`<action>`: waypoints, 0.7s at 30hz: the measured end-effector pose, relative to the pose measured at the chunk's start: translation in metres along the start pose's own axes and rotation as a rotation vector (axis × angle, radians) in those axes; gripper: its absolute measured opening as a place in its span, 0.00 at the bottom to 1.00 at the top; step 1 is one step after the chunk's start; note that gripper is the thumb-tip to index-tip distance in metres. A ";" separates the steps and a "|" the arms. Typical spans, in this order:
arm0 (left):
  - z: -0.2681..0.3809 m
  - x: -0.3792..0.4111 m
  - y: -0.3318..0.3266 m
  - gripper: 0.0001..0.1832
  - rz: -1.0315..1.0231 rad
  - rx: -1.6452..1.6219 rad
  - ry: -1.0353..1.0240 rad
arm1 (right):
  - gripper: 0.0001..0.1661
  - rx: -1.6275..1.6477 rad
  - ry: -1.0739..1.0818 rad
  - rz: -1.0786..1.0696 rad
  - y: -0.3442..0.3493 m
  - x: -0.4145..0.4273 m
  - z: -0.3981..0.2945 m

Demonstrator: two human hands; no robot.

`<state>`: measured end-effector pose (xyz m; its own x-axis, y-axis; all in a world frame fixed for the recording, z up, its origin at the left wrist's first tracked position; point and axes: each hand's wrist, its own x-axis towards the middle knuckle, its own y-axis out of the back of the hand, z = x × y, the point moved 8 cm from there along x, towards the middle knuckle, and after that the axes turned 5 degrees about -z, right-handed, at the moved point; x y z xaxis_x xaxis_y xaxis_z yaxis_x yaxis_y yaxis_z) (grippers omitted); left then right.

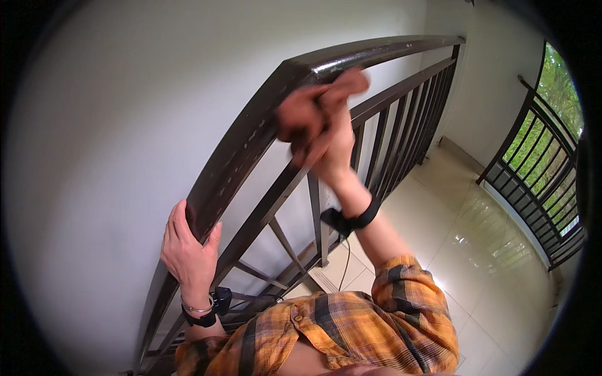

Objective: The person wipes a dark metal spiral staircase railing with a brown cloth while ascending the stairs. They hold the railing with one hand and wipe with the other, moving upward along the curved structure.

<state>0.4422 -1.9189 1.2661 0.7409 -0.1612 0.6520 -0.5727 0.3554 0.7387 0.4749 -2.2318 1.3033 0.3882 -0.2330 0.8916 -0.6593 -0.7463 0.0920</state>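
Observation:
A dark brown stair handrail (240,155) runs up from the lower left, bends at the upper middle and continues to the upper right; pale scuffs mark its side. My left hand (190,251) is wrapped over its lower part. Close to the bend, my right hand (336,148) holds a reddish-brown cloth (303,115), blurred and bunched against the rail's near side. Both wrists wear black straps, and the left one also has a metal bangle (196,309).
Dark balusters (400,136) stand below the rail. A white wall (117,117) lies behind it. Pale glossy floor tiles (470,263) spread at the right, by a barred window (536,160) with greenery outside. A thin cable (347,265) hangs below my right wrist.

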 end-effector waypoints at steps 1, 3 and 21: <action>0.001 -0.002 -0.001 0.40 -0.007 -0.005 0.000 | 0.20 0.097 -0.133 -0.059 0.002 0.000 0.016; 0.005 -0.001 -0.001 0.40 -0.008 -0.023 0.006 | 0.24 0.290 -0.326 -0.117 0.004 0.004 0.049; 0.016 -0.001 0.006 0.37 0.060 -0.002 -0.036 | 0.26 0.567 -0.386 -0.281 0.001 0.018 0.049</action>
<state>0.4323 -1.9311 1.2729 0.6922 -0.1724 0.7009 -0.6150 0.3673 0.6977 0.5130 -2.2675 1.2981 0.7610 -0.1104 0.6393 -0.1083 -0.9932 -0.0427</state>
